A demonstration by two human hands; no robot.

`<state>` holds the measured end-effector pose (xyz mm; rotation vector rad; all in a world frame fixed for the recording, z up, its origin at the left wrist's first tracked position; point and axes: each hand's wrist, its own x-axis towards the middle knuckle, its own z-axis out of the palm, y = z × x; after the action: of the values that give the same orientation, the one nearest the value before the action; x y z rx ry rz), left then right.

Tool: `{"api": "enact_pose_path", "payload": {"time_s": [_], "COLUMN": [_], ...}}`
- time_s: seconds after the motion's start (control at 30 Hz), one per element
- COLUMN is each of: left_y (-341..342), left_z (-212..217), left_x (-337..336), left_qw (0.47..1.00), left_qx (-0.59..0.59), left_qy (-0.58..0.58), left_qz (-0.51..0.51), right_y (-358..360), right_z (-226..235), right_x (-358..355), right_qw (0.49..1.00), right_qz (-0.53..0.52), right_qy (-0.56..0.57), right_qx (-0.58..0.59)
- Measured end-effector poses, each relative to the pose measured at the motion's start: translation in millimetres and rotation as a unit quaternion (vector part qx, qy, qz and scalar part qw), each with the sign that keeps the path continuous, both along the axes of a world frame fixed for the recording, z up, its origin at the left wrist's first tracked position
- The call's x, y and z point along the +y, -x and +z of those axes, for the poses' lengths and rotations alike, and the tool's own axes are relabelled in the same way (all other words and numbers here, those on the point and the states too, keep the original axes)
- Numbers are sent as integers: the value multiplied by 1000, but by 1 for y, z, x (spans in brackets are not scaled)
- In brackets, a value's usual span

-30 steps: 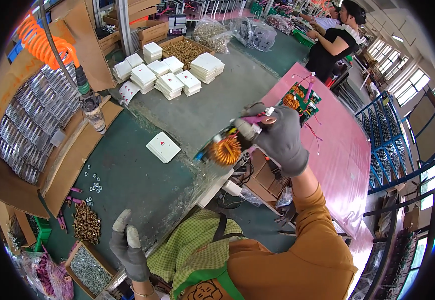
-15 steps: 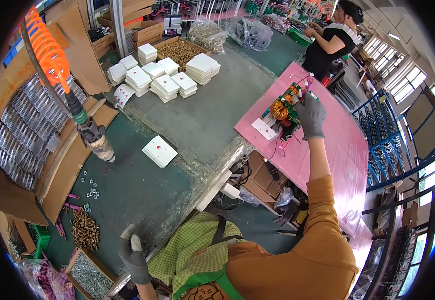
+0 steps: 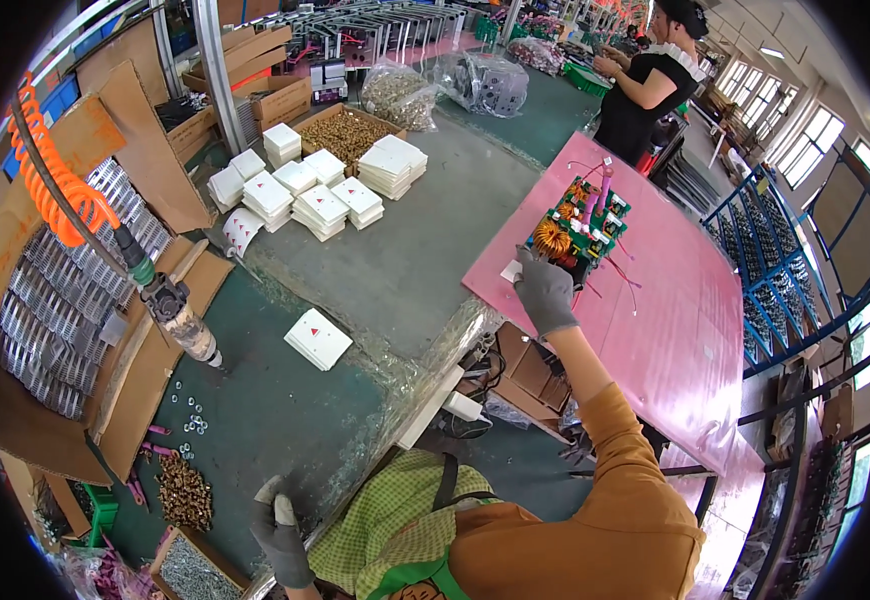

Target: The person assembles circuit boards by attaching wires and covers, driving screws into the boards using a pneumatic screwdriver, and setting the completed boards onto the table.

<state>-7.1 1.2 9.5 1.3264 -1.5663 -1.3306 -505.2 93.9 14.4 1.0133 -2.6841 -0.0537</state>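
My right hand, in a grey glove, is at the near left corner of a green circuit board. Its fingers close on a white card, mostly covered by the hand. Copper-wound coils and an upright pink-sleeved cable stand on the board, which lies on a pink sheet. Over the green bench's near edge, my left hand, also gloved, holds nothing, its fingers loosely bent and apart. Beyond it lies a small stack of white cards.
An air screwdriver hangs from an orange coiled hose at left. Brass fittings, washers and a box of screws sit nearby. White card stacks stand farther back. A co-worker stands at the far right.
My right hand has let go of the pink-sleeved cable on the board and come nearer and left, onto the white card. My left hand stays by the bench edge. The view has shifted slightly.
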Motion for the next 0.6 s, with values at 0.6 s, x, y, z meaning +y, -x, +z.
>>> {"api": "enact_pose_path", "payload": {"time_s": [0.6], "left_y": [-4], "left_z": [16], "left_x": [0], "left_qw": [996], "left_qx": [46], "left_qy": [-62], "left_qz": [53], "right_y": [328], "right_z": [-123], "right_x": [118], "right_qw": [877], "right_qz": [210], "right_qy": [-269], "right_qx": [339]}}
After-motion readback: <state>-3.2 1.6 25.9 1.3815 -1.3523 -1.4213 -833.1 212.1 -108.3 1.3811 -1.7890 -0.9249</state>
